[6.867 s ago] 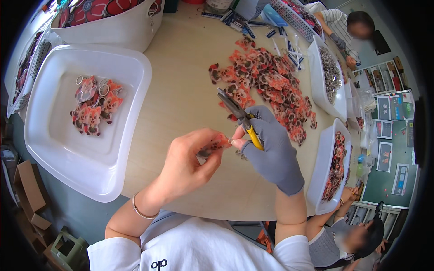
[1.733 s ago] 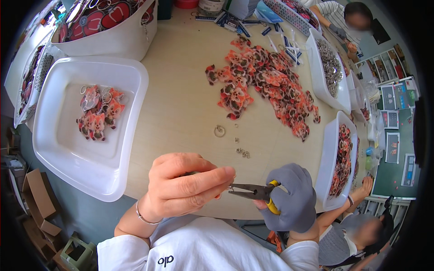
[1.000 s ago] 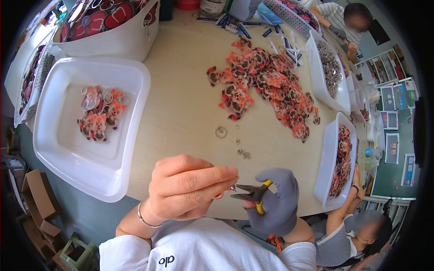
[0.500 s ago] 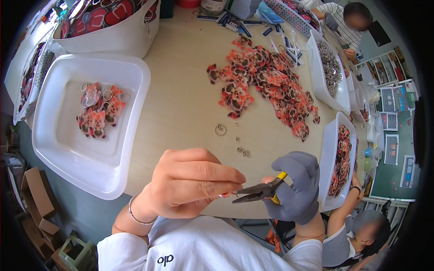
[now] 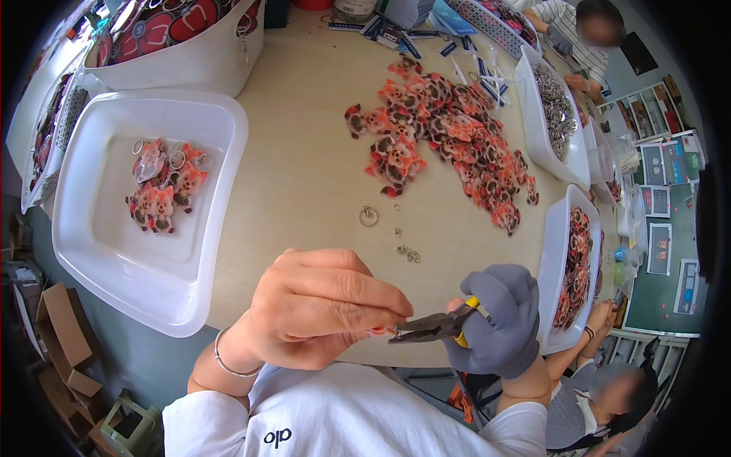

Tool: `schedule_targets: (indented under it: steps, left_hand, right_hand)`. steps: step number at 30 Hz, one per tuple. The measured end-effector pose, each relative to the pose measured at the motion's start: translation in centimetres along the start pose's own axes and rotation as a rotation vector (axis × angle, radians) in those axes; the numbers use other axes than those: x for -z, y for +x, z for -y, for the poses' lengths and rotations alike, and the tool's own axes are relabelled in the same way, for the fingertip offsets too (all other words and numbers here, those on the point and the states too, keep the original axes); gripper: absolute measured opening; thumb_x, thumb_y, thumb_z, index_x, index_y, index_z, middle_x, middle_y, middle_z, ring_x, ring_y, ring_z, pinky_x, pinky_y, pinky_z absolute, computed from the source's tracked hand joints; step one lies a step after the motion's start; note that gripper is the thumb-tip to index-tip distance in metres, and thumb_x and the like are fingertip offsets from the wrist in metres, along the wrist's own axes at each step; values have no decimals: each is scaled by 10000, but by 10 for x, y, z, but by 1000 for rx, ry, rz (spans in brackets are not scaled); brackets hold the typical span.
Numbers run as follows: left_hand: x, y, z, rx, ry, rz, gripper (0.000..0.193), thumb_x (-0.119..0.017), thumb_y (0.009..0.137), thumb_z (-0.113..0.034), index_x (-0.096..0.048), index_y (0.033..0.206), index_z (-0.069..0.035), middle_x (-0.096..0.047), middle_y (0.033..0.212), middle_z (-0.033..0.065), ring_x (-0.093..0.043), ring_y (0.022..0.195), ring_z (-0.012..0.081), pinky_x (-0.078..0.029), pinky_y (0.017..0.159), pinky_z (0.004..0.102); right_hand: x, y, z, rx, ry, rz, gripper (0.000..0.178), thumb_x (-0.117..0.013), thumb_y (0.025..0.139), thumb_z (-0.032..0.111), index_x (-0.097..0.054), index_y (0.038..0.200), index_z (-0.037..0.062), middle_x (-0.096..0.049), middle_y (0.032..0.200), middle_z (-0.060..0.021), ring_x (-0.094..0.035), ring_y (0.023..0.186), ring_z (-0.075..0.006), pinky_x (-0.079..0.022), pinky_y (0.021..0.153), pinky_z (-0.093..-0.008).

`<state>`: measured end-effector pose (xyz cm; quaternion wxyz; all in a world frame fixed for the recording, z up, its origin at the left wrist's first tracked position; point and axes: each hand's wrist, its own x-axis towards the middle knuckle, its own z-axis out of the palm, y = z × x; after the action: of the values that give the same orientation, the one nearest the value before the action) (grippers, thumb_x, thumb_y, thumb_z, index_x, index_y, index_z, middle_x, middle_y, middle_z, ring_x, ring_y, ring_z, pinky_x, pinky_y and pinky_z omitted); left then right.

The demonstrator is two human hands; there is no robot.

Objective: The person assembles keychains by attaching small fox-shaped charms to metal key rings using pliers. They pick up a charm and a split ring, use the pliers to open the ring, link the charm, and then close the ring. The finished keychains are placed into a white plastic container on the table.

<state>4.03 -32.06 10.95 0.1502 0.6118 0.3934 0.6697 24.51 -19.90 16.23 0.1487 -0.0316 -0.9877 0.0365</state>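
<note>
My left hand [image 5: 324,308], bare with a bracelet at the wrist, pinches a small piece with a red edge [image 5: 378,331]; the fingers hide most of it. My right hand [image 5: 499,320], in a grey glove with bare fingertips, grips yellow-handled pliers [image 5: 426,328]. The pliers' jaws are nearly together and their tip meets a tiny metal bit at my left fingertips. Beyond my hands lie several small metal rings [image 5: 409,254] and a larger split ring [image 5: 368,217]. Farther off spreads a pile of flat red-and-brown animal-shaped charms [image 5: 457,126].
At left, a white tray [image 5: 228,190] holds several charms with rings. Behind it stands a white bin [image 5: 183,76] of red pieces. On the right are a tray of metal fittings [image 5: 554,110] and a tray of charms [image 5: 575,266]. Two other people [image 5: 586,38] work at the right.
The pliers' jaws have closed from a wider gap, and their tip has come up to my left fingertips. The person at lower right has drawn their hands toward the near tray's end.
</note>
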Motion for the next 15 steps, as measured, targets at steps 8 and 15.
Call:
schedule_targets:
  steps: [8, 15]
  left_hand:
    - [1, 0, -2, -4, 1, 2, 42, -709, 738, 5, -727, 776, 6, -718, 822, 111, -560, 572, 162, -461, 498, 247]
    - [2, 1, -7, -130, 300, 0, 118, -692, 646, 20, -718, 757, -12, -711, 849, 68, -572, 612, 157, -455, 491, 248]
  right_hand:
    - [0, -1, 2, 1, -1, 9, 235, -722, 558, 157, -561, 710, 75, -544, 990, -109, -543, 845, -277, -416, 703, -419]
    - [2, 2, 1, -60, 101, 23, 258, -759, 564, 170, -591, 732, 70, -554, 1005, -110, -550, 842, -281, -418, 711, -415]
